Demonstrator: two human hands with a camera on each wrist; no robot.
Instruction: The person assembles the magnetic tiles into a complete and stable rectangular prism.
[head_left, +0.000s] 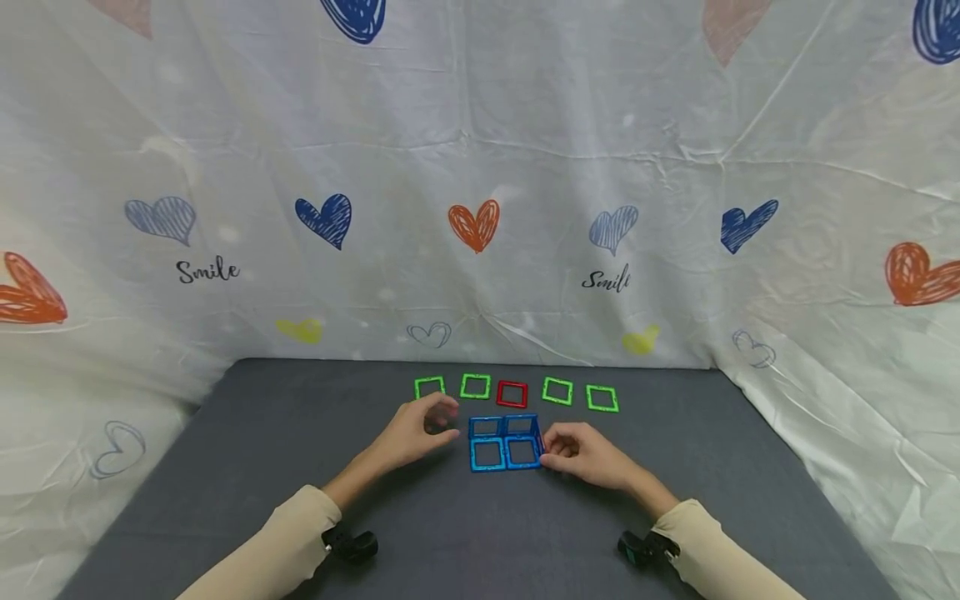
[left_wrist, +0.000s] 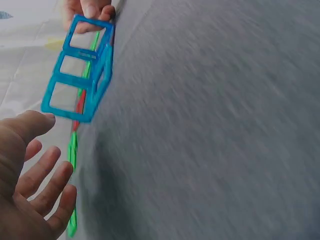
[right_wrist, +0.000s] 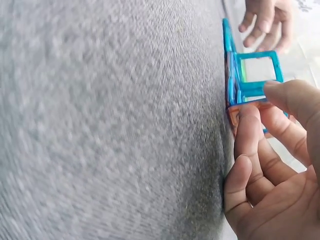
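So the main thing here is a blue build (head_left: 506, 454) of square frames, sitting mid-table, just nearer than a row of loose squares. The frames are shiny, plastic-looking outlines with open middles, so you see straight through to whatever's behind. Some of the blue ones lie flat and others stand upright along the far side, edges touching.

On the build's right end there's an upright reddish frame (right_wrist: 233, 114). The right hand (head_left: 592, 454) is pinching around that end, thumb up against a blue edge, other fingers curled in. The left hand (head_left: 420, 427) is over on the left, thumb and fingers spread apart with nothing held. It's near the build, and in the head view it covers a bit of the leftmost green square (head_left: 417, 388).

That far row goes, left to right: that one, another green square (head_left: 461, 386), a red square (head_left: 499, 393), then two more green squares (head_left: 558, 381), all lying separately.

Table's covered in dark grey cloth (head_left: 450, 533) with a fine, fuzzy weave. Behind it hangs a creased, slightly shiny white sheet (head_left: 525, 125) printed with scribbly hearts and "Smile".
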